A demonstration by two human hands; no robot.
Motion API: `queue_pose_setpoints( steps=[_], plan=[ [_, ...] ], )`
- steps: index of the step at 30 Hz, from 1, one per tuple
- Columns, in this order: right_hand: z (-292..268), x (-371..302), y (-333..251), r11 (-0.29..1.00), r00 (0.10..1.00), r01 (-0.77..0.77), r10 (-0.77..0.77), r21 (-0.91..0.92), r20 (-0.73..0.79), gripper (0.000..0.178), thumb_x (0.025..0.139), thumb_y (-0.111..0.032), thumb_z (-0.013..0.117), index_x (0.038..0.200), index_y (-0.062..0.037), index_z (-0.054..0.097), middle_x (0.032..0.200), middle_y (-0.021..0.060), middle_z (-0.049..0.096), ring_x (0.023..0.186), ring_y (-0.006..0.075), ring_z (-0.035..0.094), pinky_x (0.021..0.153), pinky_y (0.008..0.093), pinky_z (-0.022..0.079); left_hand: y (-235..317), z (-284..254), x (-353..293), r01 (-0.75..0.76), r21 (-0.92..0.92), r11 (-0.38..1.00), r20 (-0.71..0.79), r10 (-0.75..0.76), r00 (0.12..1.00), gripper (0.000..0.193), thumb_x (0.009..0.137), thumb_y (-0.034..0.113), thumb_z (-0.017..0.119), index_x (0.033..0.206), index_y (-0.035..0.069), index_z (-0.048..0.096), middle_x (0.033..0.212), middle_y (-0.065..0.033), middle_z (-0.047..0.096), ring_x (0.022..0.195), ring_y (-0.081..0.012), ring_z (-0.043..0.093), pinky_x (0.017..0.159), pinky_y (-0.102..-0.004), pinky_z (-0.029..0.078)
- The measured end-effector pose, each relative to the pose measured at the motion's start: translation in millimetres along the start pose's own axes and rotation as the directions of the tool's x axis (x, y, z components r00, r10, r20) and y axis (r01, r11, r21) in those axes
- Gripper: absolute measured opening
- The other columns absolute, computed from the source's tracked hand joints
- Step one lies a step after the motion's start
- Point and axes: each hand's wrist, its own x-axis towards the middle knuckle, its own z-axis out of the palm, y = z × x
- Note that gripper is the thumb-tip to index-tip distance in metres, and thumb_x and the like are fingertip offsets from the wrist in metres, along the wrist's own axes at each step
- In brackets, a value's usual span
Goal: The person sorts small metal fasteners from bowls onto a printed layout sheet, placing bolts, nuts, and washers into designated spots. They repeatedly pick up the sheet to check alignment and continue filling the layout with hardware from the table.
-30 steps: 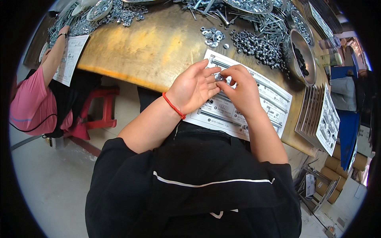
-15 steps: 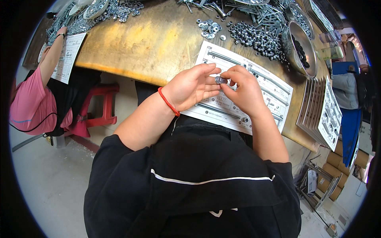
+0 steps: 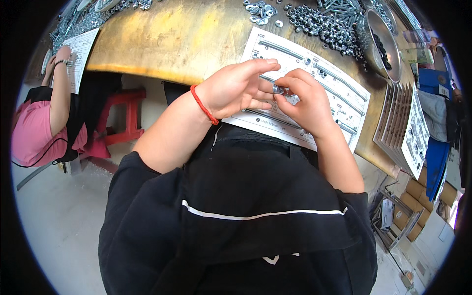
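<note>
My left hand (image 3: pixel 240 88) is palm up over the near edge of a white printed sheet (image 3: pixel 254 41), its fingers stretched out and a red cord at the wrist. Close beside those fingers, my right hand (image 3: pixel 310 102) pinches a few small round metal washers (image 3: pixel 279 90) between thumb and fingertips. How many washers there are cannot be made out. Long bolts and small nuts appear on the sheet under both hands; whether all are printed or some lie on it is unclear.
Beyond the sheet lie black-cored nuts (image 3: pixel 322 29) in a heap and loose flat washers (image 3: pixel 261 12). A metal bowl (image 3: pixel 391 54) with black parts stands at right, near a stack of printed cards (image 3: pixel 393 118). At left, a co-worker's hand (image 3: pixel 63 53) is over another sheet (image 3: pixel 81 54).
My right hand still pinches the washers beside my open left hand. The co-worker's hand has come back from the hardware pile to the sheet. The whole view has shifted slightly.
</note>
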Motion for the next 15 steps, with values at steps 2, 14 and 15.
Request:
queue_pose_setpoints(
  steps=[2,14,15],
  plan=[
    [0.9,-3.7,1.4,0.999,0.999,-0.035,0.035,0.012,-0.006,0.02,0.072,-0.008,0.074,0.09,-0.0071,0.068,0.087,0.0048,0.062,0.073,0.0219,0.065,0.064,0.0329,0.053,-2.0,-3.2,0.5,0.015,-0.02,1.0,0.029,-0.015,0.999,0.061,0.101,0.043,0.041,0.147,0.003,0.033,0.129,-0.0232,0.058,0.117,-0.027,0.059,0.099,-0.0373,0.047],
    [15.2,-27.9,4.6,0.918,0.976,-0.141,0.192,-0.372,0.106,0.018,0.072,-0.015,0.073,0.089,-0.0113,0.07,0.078,0.0049,0.061,0.073,0.0262,0.063,0.062,0.0364,0.052,-7.0,-75.7,-12.0,-0.241,0.698,0.674,-0.354,0.617,0.702,0.044,0.093,0.016,0.062,0.134,0.004,0.051,0.09,-0.0008,0.06,0.081,-0.0075,0.054,0.077,-0.0227,0.044],
    [10.8,-25.9,2.8,0.922,0.972,-0.131,0.192,-0.364,0.137,0.019,0.072,-0.015,0.073,0.091,-0.0112,0.069,0.079,0.0051,0.061,0.072,0.026,0.063,0.062,0.0362,0.051,-10.0,-83.6,-12.1,-0.242,0.737,0.631,-0.35,0.663,0.662,0.043,0.092,0.014,0.064,0.133,0.004,0.052,0.087,0.0002,0.059,0.079,-0.0067,0.053,0.074,-0.022,0.044]
  ],
)
